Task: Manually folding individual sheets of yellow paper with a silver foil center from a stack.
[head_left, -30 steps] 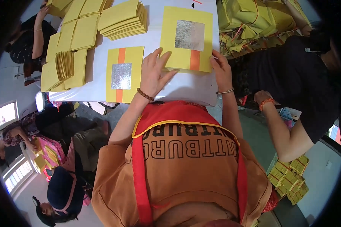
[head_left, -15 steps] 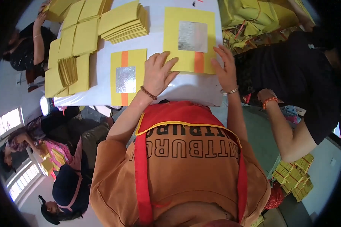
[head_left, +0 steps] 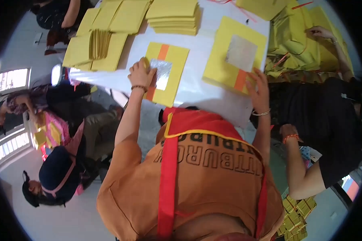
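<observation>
My left hand (head_left: 142, 75) rests at the left edge of a thin piece of yellow joss paper (head_left: 177, 66). It bears an orange stripe and a silver foil patch, and my thumb lies over that edge. The fingers are apart and slightly bent. On the right lies a thicker stack of yellow joss paper (head_left: 221, 42), also with a foil patch and an orange stripe. My right hand (head_left: 259, 89) touches its near right corner with the fingers spread. Neither hand is closed around anything.
Folded yellow paper bundles (head_left: 120, 18) and a thick pile (head_left: 173, 16) cover the far left of the white table (head_left: 193, 86). Yellow paper heaps (head_left: 293, 36) lie at the far right. A co-worker in black (head_left: 330, 104) is close on my right. Other people sit at the left.
My left hand has left the right-hand stack and moved left onto the thinner paper. My right hand stays at the stack's near right corner. The whole view has turned and shifted.
</observation>
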`<act>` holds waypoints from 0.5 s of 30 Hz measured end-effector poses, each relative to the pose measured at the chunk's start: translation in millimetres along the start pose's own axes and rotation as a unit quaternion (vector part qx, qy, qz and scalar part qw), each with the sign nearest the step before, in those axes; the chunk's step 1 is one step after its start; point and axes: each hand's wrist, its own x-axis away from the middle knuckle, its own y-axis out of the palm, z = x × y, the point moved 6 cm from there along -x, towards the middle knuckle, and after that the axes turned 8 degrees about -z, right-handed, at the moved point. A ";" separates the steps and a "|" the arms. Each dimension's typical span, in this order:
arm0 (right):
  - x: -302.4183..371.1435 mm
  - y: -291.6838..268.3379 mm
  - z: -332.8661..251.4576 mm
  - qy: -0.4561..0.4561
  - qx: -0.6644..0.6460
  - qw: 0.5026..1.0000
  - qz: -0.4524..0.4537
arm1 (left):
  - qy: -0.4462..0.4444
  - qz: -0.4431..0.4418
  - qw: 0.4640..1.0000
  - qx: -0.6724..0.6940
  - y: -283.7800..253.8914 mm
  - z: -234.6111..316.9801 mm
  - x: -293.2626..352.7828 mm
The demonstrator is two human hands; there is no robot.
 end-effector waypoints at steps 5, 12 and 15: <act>2.4 12.4 4.2 -0.006 -0.012 1.000 -0.001 | -0.065 -0.041 0.994 0.075 5.0 -8.0 -14.3; 5.9 15.3 -1.2 -0.011 -0.045 0.999 0.004 | 0.017 0.002 0.984 0.175 12.9 -11.0 -18.0; 6.2 16.1 7.1 -0.004 -0.067 0.998 0.002 | 0.076 0.021 0.977 0.199 3.7 -17.1 -15.4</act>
